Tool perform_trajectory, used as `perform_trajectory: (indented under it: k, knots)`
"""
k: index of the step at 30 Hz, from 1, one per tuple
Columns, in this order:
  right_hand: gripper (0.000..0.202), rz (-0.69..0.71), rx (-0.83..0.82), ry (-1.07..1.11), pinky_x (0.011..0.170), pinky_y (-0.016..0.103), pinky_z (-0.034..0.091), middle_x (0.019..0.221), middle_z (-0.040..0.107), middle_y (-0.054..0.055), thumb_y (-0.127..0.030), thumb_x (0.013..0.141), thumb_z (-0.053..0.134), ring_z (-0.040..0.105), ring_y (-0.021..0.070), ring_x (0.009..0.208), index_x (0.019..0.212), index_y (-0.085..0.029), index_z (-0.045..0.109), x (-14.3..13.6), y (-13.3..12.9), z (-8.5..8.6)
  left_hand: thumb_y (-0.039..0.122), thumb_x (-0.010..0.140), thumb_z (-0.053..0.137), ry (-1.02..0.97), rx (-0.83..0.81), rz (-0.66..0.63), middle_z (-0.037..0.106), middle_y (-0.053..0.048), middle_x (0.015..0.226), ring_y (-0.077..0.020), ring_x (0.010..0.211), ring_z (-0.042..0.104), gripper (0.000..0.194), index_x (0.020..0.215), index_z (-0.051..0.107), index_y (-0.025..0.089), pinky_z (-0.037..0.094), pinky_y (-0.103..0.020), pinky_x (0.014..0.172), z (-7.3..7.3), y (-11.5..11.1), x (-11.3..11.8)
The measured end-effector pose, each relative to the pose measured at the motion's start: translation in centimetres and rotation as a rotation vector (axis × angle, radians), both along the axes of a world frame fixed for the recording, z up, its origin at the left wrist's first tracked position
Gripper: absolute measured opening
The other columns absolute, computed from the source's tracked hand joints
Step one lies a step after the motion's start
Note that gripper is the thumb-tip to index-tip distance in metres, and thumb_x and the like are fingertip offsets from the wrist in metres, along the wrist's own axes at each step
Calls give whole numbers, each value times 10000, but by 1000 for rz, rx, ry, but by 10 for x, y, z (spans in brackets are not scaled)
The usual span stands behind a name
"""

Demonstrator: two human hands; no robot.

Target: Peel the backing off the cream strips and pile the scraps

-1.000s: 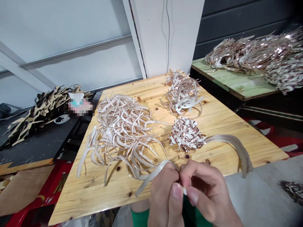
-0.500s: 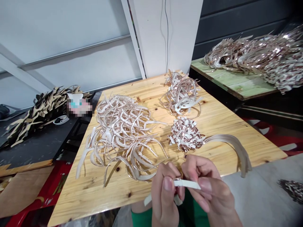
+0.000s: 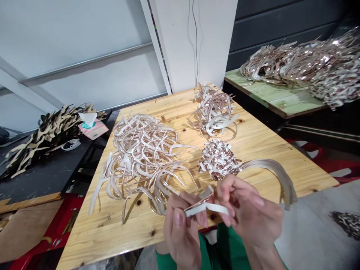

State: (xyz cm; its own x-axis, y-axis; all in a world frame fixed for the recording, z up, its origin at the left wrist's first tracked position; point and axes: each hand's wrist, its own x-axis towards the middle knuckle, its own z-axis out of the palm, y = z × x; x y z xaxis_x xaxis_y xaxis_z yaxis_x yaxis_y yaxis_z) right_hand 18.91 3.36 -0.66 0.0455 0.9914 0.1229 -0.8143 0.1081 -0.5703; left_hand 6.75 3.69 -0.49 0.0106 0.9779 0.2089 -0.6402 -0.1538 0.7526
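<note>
My left hand (image 3: 184, 228) pinches a folded strip (image 3: 208, 207), white on one side and shiny rose on the other, above the table's front edge. To its right, my right hand (image 3: 250, 213) has its fingertips at the strip's free end, with thumb raised; whether it grips the end is unclear. Just behind my hands lies a dense bundle of short curled strips (image 3: 218, 157), with long flat tails (image 3: 270, 165) running right. A large loose pile of long strips (image 3: 143, 146) covers the table's left side. Another tangle (image 3: 215, 112) sits toward the back.
The wooden table (image 3: 107, 240) stands before a white wall. At left, a dark table (image 3: 42, 180) holds black-and-tan strips (image 3: 53, 131), a tissue box (image 3: 94, 129) and a white roll (image 3: 71, 144). A green-topped table (image 3: 284, 101) at right bears more shiny strips (image 3: 303, 69).
My left hand has shifted slightly left, and my right hand has loosened with its thumb lifted off the strip. The strip now shows a raised, folded second end.
</note>
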Motion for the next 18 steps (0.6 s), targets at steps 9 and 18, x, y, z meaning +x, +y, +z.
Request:
perform_trajectory:
  k: [9,18]
  knots:
    - [287,-60,56,-1023,528,253,376,679,626,4,-364,1064,613,549,141,577,824,-212,653,6,-22,6,458,1072,547,156,86,144,507,-3,664,-196,679,499,389,761,585,228,458,-307,670,-5,-7,6]
    - [346,-88,102,-910,550,237,363,663,557,-31,-394,1060,624,512,126,602,760,-220,612,7,-24,7,485,1041,662,414,-5,-53,465,5,752,-164,664,433,361,806,575,225,379,-299,627,-3,-11,-1]
